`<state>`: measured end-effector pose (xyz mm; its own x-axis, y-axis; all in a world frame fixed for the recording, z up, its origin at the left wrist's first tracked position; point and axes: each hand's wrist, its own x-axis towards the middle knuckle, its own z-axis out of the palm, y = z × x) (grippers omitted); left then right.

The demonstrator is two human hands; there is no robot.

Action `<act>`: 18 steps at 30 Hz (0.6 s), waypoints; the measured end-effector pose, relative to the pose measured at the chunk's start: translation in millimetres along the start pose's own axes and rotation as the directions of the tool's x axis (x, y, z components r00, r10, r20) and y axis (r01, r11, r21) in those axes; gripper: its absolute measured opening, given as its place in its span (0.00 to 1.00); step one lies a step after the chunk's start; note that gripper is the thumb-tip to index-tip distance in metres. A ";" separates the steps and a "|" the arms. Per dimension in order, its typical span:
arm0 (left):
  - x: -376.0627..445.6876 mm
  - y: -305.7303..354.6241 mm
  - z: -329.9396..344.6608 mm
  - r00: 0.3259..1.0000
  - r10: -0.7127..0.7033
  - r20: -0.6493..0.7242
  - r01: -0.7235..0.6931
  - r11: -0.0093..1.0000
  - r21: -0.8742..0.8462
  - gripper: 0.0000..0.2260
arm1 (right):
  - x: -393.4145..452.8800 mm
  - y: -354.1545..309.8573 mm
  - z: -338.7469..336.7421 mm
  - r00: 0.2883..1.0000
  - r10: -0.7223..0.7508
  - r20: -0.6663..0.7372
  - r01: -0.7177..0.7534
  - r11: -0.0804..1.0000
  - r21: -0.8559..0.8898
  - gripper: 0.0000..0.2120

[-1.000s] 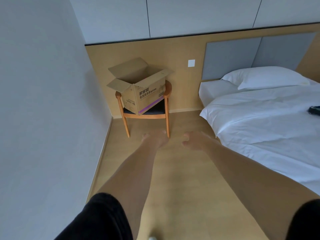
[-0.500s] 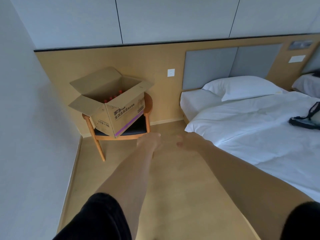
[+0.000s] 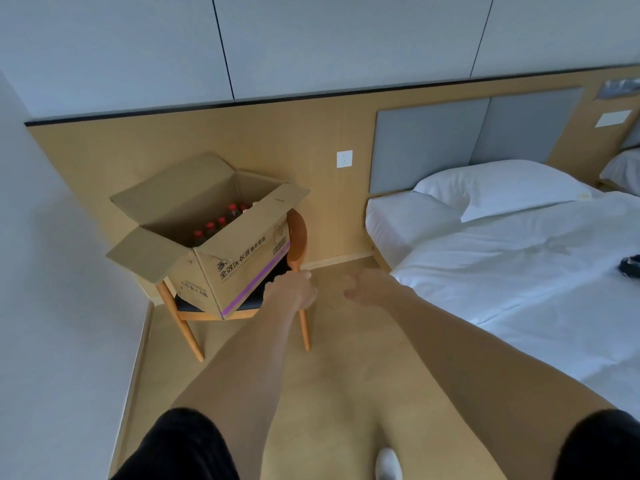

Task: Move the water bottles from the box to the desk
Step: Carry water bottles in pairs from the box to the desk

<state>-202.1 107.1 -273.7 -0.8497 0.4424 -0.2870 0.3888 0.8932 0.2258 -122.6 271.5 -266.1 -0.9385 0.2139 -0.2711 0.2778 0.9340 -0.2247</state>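
An open cardboard box (image 3: 239,268) with a purple stripe sits tilted on a wooden chair (image 3: 298,237) in the left corner. Inside it stand several water bottles (image 3: 221,223) with red caps; only their tops show. Both my arms stretch forward. My left hand (image 3: 294,289) hangs in front of the chair's right side, just right of the box, fingers loosely curled and holding nothing. My right hand (image 3: 369,287) floats beside it over the floor, also loosely curled and holding nothing. No desk is in view.
A bed (image 3: 519,271) with white sheets and a pillow (image 3: 502,185) fills the right side. A dark object (image 3: 630,266) lies on it at the right edge. A grey wall (image 3: 52,306) closes the left. Wooden floor (image 3: 329,393) runs between chair and bed.
The view has closed in on the box and chair, which now look larger and nearer. The red bottle caps show more plainly. Both hands stay stretched ahead, holding nothing.
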 end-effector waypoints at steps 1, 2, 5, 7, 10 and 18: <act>11.0 -0.8 -4.2 1.000 0.007 -0.009 -0.007 1.000 -0.010 0.21 | 12.2 1.5 -3.6 1.000 -0.004 0.005 0.004 1.000 0.003 0.24; 21.9 -1.4 -6.9 1.000 0.016 -0.024 -0.016 1.000 -0.006 0.20 | 23.6 3.4 -5.3 1.000 -0.008 0.010 0.007 1.000 0.014 0.24; 59.7 -6.0 -10.2 0.998 0.039 -0.055 -0.034 0.996 0.086 0.16 | 61.1 10.5 -6.5 1.000 -0.003 -0.004 0.003 0.996 0.094 0.23; 87.6 -10.5 -13.7 0.999 0.019 -0.038 -0.016 0.998 0.066 0.16 | 90.0 14.0 -10.1 1.000 0.005 -0.024 -0.001 0.990 0.139 0.24; 128.3 -17.0 -15.1 0.997 -0.037 -0.067 0.037 0.999 0.008 0.19 | 137.3 19.7 -12.6 0.999 -0.047 0.001 0.047 0.988 0.147 0.23; 253.5 25.6 -76.1 0.989 -0.116 -0.088 0.119 0.993 0.027 0.20 | 263.8 73.6 -83.0 0.998 -0.056 -0.002 0.055 0.969 0.240 0.24</act>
<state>-434.7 236.0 -269.9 -0.9170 0.3273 -0.2281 0.2950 0.9412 0.1645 -366.7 420.4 -276.5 -0.9528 0.1618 -0.2567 0.2672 0.8484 -0.4569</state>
